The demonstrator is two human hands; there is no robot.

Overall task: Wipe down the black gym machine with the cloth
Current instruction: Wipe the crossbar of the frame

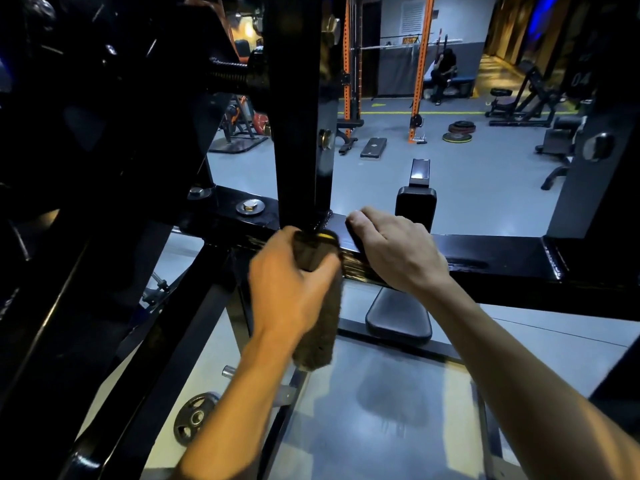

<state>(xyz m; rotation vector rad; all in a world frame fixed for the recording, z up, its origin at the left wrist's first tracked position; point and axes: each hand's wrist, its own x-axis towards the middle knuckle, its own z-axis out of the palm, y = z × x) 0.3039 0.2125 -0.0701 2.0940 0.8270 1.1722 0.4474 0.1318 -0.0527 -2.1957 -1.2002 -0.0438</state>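
Note:
A black steel gym machine fills the left and middle of the view, with a horizontal crossbar (502, 258) and an upright post (298, 133) rising from it. My left hand (287, 289) grips a dark brown fuzzy cloth (322, 327) bunched against the crossbar at the foot of the post; the cloth's tail hangs below my fist. My right hand (398, 251) rests on top of the crossbar just to the right, fingers curled over its far edge. The left hand is blurred.
A padded black seat (398, 320) sits under the crossbar, with a back pad (415, 206) beyond. A weight plate (194, 417) hangs low at left. Bolts (250, 206) stud the frame. Across the grey floor stand orange racks (420, 64), benches, stacked plates (459, 131) and a seated person (445, 74).

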